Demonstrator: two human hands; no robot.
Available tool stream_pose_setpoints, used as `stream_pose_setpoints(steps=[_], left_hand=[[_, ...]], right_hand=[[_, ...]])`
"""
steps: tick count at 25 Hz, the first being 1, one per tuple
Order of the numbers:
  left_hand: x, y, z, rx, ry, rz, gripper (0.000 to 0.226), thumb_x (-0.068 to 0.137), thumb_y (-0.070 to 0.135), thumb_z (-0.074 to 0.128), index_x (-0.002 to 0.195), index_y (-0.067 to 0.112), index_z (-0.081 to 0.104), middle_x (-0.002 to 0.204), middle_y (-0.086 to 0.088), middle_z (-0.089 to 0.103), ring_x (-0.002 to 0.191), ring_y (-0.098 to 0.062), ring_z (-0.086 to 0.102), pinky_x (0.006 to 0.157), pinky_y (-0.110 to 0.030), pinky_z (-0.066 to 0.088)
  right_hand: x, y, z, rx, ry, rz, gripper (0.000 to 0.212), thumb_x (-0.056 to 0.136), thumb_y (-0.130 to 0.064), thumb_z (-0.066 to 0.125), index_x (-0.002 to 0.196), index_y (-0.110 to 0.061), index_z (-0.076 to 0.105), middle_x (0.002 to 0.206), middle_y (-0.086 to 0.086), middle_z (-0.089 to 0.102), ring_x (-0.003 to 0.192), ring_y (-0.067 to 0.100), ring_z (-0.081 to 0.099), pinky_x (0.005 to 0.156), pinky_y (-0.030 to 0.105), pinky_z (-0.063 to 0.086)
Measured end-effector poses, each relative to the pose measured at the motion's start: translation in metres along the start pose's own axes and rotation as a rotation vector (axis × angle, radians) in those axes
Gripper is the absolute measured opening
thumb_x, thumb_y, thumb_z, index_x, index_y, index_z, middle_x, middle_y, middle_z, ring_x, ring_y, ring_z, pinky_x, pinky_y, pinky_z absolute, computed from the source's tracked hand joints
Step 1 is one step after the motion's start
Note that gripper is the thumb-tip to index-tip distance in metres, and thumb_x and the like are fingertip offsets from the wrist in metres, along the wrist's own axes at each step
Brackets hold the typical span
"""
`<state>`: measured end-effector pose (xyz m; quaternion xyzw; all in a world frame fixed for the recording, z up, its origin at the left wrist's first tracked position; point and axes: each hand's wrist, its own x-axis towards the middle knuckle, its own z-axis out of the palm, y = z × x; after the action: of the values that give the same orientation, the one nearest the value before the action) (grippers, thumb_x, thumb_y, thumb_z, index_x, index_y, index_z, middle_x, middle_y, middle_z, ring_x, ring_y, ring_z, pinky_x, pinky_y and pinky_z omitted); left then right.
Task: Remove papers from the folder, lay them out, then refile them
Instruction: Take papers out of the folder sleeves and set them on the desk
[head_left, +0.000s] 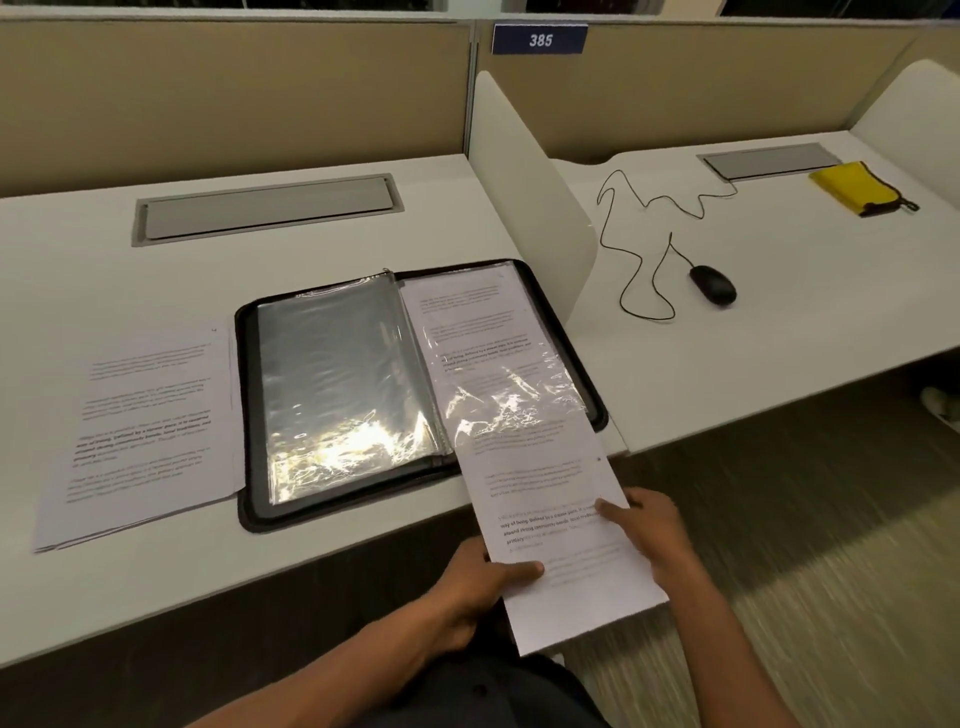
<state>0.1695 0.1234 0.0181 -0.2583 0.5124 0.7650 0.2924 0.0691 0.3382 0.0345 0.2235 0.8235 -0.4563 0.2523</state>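
A black zip folder lies open on the white desk, with clear plastic sleeves on both sides. The left sleeve looks empty. The right sleeve holds a printed page. A printed sheet sticks halfway out of the right sleeve's lower end, past the desk's front edge. My left hand grips its left edge with the thumb on top. My right hand holds its right edge, fingers on the sheet. A stack of printed papers lies flat to the left of the folder.
A white divider panel stands just right of the folder. Beyond it are a black mouse with its cable and a yellow pouch. A grey cable hatch sits at the back of the desk.
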Motion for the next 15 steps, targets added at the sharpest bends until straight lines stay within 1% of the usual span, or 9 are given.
stream_pose_setpoints(steps=[2, 4, 8, 11, 12, 13, 15], left_hand=[[-0.002, 0.0, 0.0, 0.041, 0.056, 0.068, 0.043, 0.085, 0.011, 0.076, 0.125, 0.018, 0.062, 0.115, 0.0, 0.073, 0.102, -0.02, 0.072, 0.092, -0.047, 0.057], [-0.006, 0.005, -0.001, 0.064, 0.104, 0.117, 0.038, 0.089, 0.014, 0.073, 0.125, 0.021, 0.061, 0.116, 0.001, 0.073, 0.101, -0.019, 0.072, 0.09, -0.047, 0.058], [-0.03, 0.024, 0.005, 0.078, 0.056, 0.172, 0.034, 0.091, 0.011, 0.069, 0.122, 0.022, 0.062, 0.112, 0.001, 0.074, 0.098, -0.02, 0.073, 0.089, -0.047, 0.058], [-0.046, 0.044, 0.0, 0.097, 0.047, 0.243, 0.035, 0.09, 0.013, 0.071, 0.122, 0.022, 0.061, 0.112, -0.001, 0.074, 0.096, -0.023, 0.073, 0.087, -0.049, 0.059], [-0.05, 0.051, -0.004, 0.107, 0.046, 0.271, 0.036, 0.089, 0.013, 0.072, 0.123, 0.022, 0.061, 0.112, -0.002, 0.074, 0.096, -0.024, 0.074, 0.085, -0.049, 0.059], [-0.055, 0.057, -0.009, 0.115, 0.055, 0.293, 0.037, 0.089, 0.014, 0.073, 0.123, 0.022, 0.061, 0.113, -0.002, 0.074, 0.095, -0.024, 0.074, 0.084, -0.048, 0.06], [-0.063, 0.072, -0.026, 0.133, 0.097, 0.357, 0.039, 0.088, 0.015, 0.075, 0.123, 0.021, 0.061, 0.113, -0.002, 0.073, 0.095, -0.024, 0.074, 0.082, -0.048, 0.061]], right_hand=[[-0.016, 0.002, -0.014, 0.017, -0.009, -0.023, 0.02, 0.087, -0.02, 0.076, 0.105, -0.013, 0.069, 0.094, 0.006, 0.077, 0.08, 0.024, 0.076, 0.08, 0.052, 0.061], [-0.037, -0.002, -0.027, 0.043, -0.07, -0.04, 0.02, 0.089, -0.017, 0.074, 0.108, -0.012, 0.068, 0.094, 0.006, 0.078, 0.082, 0.026, 0.076, 0.081, 0.055, 0.06], [-0.08, -0.017, -0.055, 0.06, -0.231, -0.093, 0.027, 0.092, -0.014, 0.067, 0.118, -0.019, 0.062, 0.1, 0.012, 0.077, 0.089, 0.034, 0.075, 0.085, 0.057, 0.058], [-0.107, -0.038, -0.064, 0.169, -0.247, -0.2, 0.036, 0.091, -0.014, 0.065, 0.125, -0.023, 0.058, 0.102, 0.018, 0.076, 0.09, 0.04, 0.074, 0.081, 0.055, 0.059], [-0.114, -0.045, -0.063, 0.219, -0.232, -0.24, 0.038, 0.089, -0.016, 0.067, 0.125, -0.021, 0.058, 0.102, 0.019, 0.075, 0.09, 0.041, 0.074, 0.079, 0.055, 0.059], [-0.119, -0.052, -0.06, 0.266, -0.228, -0.279, 0.043, 0.084, -0.022, 0.073, 0.124, -0.019, 0.06, 0.103, 0.019, 0.075, 0.091, 0.041, 0.074, 0.079, 0.055, 0.06], [-0.121, -0.061, -0.043, 0.323, -0.209, -0.326, 0.067, 0.066, -0.042, 0.089, 0.121, -0.015, 0.063, 0.105, 0.018, 0.075, 0.092, 0.04, 0.074, 0.078, 0.053, 0.061]])
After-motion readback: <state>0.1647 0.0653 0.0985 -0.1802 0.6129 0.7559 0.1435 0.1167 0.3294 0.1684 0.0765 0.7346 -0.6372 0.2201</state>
